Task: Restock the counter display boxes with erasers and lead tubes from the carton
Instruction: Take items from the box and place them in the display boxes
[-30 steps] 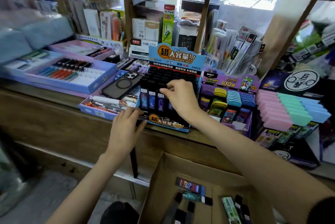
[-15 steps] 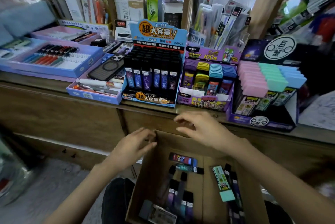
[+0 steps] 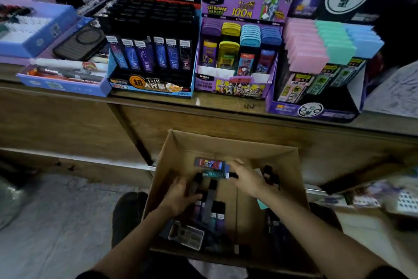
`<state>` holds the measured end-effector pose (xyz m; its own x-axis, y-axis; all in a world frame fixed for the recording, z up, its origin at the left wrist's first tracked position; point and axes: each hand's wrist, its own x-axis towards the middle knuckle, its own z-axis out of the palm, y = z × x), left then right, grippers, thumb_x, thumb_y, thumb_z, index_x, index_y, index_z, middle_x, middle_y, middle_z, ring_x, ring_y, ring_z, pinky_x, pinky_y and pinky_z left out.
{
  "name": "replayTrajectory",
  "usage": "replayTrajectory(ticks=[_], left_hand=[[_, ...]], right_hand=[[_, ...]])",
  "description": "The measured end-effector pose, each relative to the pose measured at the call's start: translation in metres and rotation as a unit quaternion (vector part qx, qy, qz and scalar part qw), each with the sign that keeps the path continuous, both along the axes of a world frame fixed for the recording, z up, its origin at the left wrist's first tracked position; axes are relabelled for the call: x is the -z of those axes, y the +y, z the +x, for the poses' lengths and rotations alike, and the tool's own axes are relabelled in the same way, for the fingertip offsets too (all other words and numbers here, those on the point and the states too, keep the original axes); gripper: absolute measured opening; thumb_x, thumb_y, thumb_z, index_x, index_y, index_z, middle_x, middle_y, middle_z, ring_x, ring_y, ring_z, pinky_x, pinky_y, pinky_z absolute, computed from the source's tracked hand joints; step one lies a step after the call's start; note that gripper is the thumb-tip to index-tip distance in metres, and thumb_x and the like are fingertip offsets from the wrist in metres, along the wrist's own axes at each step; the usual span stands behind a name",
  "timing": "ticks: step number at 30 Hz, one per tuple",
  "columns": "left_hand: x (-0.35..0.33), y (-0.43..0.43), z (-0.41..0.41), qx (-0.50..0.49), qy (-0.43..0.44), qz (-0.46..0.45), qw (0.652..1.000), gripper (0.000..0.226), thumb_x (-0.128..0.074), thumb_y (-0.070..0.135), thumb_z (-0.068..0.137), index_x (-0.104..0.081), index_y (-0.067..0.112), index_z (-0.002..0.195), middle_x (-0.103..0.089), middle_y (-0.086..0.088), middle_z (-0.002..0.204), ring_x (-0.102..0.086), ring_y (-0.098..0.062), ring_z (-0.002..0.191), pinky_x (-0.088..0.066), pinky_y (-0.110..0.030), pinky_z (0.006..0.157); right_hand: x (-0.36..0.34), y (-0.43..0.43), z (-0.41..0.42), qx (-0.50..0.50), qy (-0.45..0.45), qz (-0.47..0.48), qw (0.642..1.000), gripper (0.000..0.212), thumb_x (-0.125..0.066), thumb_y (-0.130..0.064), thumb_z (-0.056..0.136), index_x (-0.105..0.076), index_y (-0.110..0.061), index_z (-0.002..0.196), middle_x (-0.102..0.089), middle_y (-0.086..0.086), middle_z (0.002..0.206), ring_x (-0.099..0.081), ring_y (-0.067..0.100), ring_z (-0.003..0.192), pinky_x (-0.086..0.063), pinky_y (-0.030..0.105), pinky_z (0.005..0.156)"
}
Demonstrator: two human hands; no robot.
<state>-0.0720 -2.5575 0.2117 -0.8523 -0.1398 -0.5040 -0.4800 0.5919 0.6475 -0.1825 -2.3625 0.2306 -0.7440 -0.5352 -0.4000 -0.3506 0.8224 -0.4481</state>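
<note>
Head view: lead tubes lie loose in the open carton below the counter. The left hand is over dark tubes and the right hand is at a teal tube. Blur hides whether either grips. The blue display box stands above.

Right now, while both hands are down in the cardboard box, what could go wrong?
1. The carton holds a jumble: dark lead tubes, a teal tube and a colourful flat pack. The left hand or right hand might grab the wrong kind.
2. The blue display box looks nearly full and stands near the edge of the counter, so squeezing more in might nudge it off.
</note>
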Motion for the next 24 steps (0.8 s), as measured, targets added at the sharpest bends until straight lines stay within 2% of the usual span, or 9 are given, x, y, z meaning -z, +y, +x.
replayTrajectory(ticks=[3,5,7,9,12,16,18,21,24], left_hand=[[0.017,0.012,0.001,-0.041,-0.059,-0.033,0.997,0.090,-0.076,0.049,0.070,-0.029,0.018,0.140,-0.028,-0.012,0.138,-0.031,-0.029,0.130,-0.032,-0.034,0.104],[0.023,0.020,0.002,-0.025,-0.076,-0.080,0.994,0.099,-0.077,0.058,0.062,-0.026,0.024,0.140,-0.026,-0.009,0.136,-0.030,-0.028,0.128,-0.033,-0.036,0.103],[0.027,0.029,0.002,-0.016,-0.083,-0.131,0.988,0.104,-0.078,0.060,0.057,-0.025,0.020,0.137,-0.027,-0.008,0.136,-0.031,-0.026,0.127,-0.034,-0.037,0.102],[0.030,0.034,0.001,-0.029,-0.070,-0.146,0.986,0.100,-0.080,0.057,0.057,-0.027,0.017,0.132,-0.031,-0.007,0.133,-0.035,-0.025,0.123,-0.035,-0.036,0.100],[0.031,0.035,-0.002,-0.063,-0.070,-0.115,0.989,0.093,-0.082,0.049,0.060,-0.030,0.013,0.127,-0.035,-0.009,0.130,-0.037,-0.025,0.122,-0.036,-0.036,0.100],[0.029,0.030,-0.005,-0.067,-0.089,-0.100,0.989,0.091,-0.080,0.045,0.066,-0.031,0.009,0.133,-0.037,-0.012,0.131,-0.038,-0.029,0.124,-0.036,-0.037,0.101],[0.030,0.027,-0.007,-0.063,-0.099,-0.090,0.989,0.085,-0.077,0.043,0.070,-0.034,0.011,0.136,-0.039,-0.013,0.132,-0.038,-0.029,0.124,-0.037,-0.038,0.102],[0.030,0.026,-0.010,-0.077,-0.108,-0.060,0.989,0.072,-0.074,0.036,0.075,-0.041,0.016,0.135,-0.040,-0.013,0.134,-0.038,-0.030,0.124,-0.038,-0.039,0.103],[0.026,0.026,-0.013,-0.095,-0.126,-0.049,0.986,0.064,-0.071,0.035,0.080,-0.044,0.011,0.134,-0.037,-0.015,0.136,-0.039,-0.032,0.125,-0.037,-0.036,0.104]], right_hand=[[0.020,-0.017,-0.010,-0.016,0.022,0.017,0.999,0.065,-0.062,-0.020,0.088,-0.030,-0.016,0.145,-0.025,0.003,0.154,-0.029,0.022,0.138,-0.024,0.030,0.112],[0.031,-0.025,-0.014,-0.045,0.033,0.046,0.997,0.073,-0.064,-0.024,0.087,-0.023,-0.015,0.148,-0.020,0.003,0.156,-0.023,0.023,0.141,-0.020,0.035,0.115],[0.041,-0.032,-0.016,-0.055,0.038,0.062,0.996,0.077,-0.065,-0.026,0.086,-0.021,-0.014,0.148,-0.023,0.005,0.154,-0.022,0.024,0.140,-0.020,0.037,0.115],[0.049,-0.035,-0.017,-0.044,0.050,0.061,0.996,0.076,-0.066,-0.025,0.085,-0.023,-0.013,0.147,-0.028,0.006,0.149,-0.026,0.026,0.136,-0.024,0.037,0.114],[0.055,-0.037,-0.016,-0.034,0.075,0.058,0.995,0.073,-0.067,-0.022,0.083,-0.029,-0.012,0.144,-0.033,0.008,0.139,-0.031,0.026,0.128,-0.029,0.036,0.108],[0.059,-0.035,-0.010,0.008,0.081,0.062,0.995,0.064,-0.069,-0.033,0.080,-0.040,-0.011,0.133,-0.039,0.010,0.131,-0.035,0.028,0.123,-0.029,0.035,0.103],[0.060,-0.032,-0.005,0.052,0.047,0.037,0.997,0.057,-0.068,-0.033,0.082,-0.042,-0.010,0.128,-0.044,0.011,0.130,-0.038,0.028,0.122,-0.031,0.036,0.101],[0.059,-0.029,0.007,0.102,-0.009,-0.011,0.995,0.046,-0.064,-0.020,0.087,-0.044,-0.007,0.126,-0.046,0.013,0.129,-0.044,0.027,0.119,-0.038,0.033,0.096],[0.058,-0.025,0.020,0.115,-0.044,-0.015,0.992,0.038,-0.060,-0.021,0.090,-0.048,-0.007,0.123,-0.057,0.012,0.117,-0.058,0.024,0.105,-0.048,0.027,0.077]])
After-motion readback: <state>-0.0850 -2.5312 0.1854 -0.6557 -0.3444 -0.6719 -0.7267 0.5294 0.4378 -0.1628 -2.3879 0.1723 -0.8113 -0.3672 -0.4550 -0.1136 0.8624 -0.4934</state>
